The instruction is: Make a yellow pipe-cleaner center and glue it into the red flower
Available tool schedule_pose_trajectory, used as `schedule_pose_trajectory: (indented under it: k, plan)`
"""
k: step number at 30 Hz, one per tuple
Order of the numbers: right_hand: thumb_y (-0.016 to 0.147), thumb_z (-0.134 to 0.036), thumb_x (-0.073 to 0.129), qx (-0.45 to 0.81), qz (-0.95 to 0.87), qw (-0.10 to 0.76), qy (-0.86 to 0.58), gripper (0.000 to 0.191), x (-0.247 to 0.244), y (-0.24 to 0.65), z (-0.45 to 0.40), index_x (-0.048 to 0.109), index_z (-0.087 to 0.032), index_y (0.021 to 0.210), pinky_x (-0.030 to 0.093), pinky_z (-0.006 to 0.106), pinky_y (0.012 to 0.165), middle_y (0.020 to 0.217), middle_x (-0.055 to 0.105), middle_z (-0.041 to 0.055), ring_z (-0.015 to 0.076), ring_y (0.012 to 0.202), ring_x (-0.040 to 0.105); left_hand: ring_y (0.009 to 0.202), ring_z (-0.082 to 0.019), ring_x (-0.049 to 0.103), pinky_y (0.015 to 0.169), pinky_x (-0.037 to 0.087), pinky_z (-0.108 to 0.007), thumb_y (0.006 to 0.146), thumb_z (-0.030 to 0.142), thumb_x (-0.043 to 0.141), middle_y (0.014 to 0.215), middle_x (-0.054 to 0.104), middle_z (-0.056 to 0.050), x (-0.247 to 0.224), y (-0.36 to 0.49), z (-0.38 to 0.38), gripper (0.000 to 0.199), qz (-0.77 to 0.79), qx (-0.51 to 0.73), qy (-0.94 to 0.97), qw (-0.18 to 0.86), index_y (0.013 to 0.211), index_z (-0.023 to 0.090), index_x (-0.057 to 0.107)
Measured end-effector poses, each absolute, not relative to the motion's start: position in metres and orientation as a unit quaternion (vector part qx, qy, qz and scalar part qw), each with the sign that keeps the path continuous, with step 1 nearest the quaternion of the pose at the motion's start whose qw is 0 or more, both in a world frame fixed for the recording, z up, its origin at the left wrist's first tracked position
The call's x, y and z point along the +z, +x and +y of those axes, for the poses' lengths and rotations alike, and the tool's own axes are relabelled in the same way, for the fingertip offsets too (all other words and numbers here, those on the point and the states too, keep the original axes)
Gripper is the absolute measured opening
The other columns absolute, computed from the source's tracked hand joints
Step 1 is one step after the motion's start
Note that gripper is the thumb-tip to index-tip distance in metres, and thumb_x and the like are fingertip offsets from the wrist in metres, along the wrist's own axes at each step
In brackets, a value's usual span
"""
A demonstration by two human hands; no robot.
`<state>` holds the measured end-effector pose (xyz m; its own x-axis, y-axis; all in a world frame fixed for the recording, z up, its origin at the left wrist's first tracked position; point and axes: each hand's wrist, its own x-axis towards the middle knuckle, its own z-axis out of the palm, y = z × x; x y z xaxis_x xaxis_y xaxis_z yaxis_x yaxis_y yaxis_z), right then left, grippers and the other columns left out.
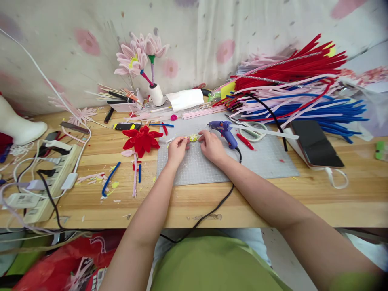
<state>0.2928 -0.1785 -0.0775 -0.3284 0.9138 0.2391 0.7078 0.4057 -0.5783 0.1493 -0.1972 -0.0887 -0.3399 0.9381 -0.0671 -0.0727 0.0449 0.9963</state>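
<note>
Under bright, diffuse light we see only soft shadows on the worktop [188, 198], with fine detail indistinct between the hands [178, 151] [212, 147] and blurred stretching toward its right edge.

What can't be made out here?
In the head view:
Left hand, right hand: whether either grips the yellow piece; fingers hide any contact.
White form: cut off by left edge.
Green item: cut off by right edge.
White adapter: print too small to read.
</note>
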Motion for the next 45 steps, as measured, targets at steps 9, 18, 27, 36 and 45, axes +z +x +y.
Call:
schedule_pose_trajectory:
  k: [9,18,27,36,45]
  plan:
    - [0.076,-0.01,0.041,0.185,-0.786,0.272,-0.523,0.035,-0.076,0.291,-0.179,0.048,-0.018,0.109,0.043,0.036,0.083,0.091,0.065,0.008,0.0241,0.096,0.054,0.076,-0.018,0.064,0.062,0.053,-0.031,0.071,0.027,0.063,0.077,0.068,-0.006,-0.088,0.15,-0.2,0.011,0.575,0.584,0.389,0.421,0.071,0.016,0.065]
    - [0.077,-0.012,0.044,0.16,-0.782,0.293,-0.527,0.024,-0.085,0.286,-0.171,0.048,-0.018,0.1,0.043,0.035,0.075,0.08,0.064,0.0069,0.0241,0.086,0.057,0.078,-0.017,0.065,0.061,0.053,-0.027,0.073,0.027,0.061,0.078,0.068,-0.005,-0.086,0.151,-0.204,0.012,0.568,0.584,0.403,0.416,0.074,0.015,0.063]
    - [0.072,-0.011,0.048,0.185,-0.776,0.316,-0.513,0.027,-0.083,0.286,-0.177,0.046,-0.019,0.098,0.043,0.035,0.075,0.079,0.065,0.005,0.0236,0.087,0.058,0.08,-0.017,0.066,0.064,0.054,-0.028,0.074,0.031,0.061,0.085,0.068,-0.006,-0.091,0.15,-0.203,0.017,0.574,0.604,0.378,0.403,0.077,0.014,0.061]
    - [0.07,-0.014,0.053,0.198,-0.777,0.32,-0.504,0.028,-0.085,0.288,-0.178,0.045,-0.02,0.097,0.043,0.035,0.076,0.078,0.064,0.0038,0.0232,0.088,0.056,0.084,-0.018,0.066,0.06,0.053,-0.025,0.076,0.03,0.059,0.085,0.068,-0.007,-0.086,0.149,-0.204,0.016,0.569,0.608,0.394,0.388,0.077,0.014,0.061]
    - [0.069,-0.01,0.047,0.193,-0.776,0.328,-0.503,0.033,-0.085,0.294,-0.178,0.046,-0.02,0.1,0.044,0.035,0.078,0.081,0.065,0.005,0.0232,0.09,0.056,0.086,-0.019,0.065,0.053,0.053,-0.024,0.077,0.025,0.057,0.085,0.068,-0.007,-0.068,0.159,-0.189,0.012,0.551,0.551,0.465,0.42,0.08,0.015,0.063]
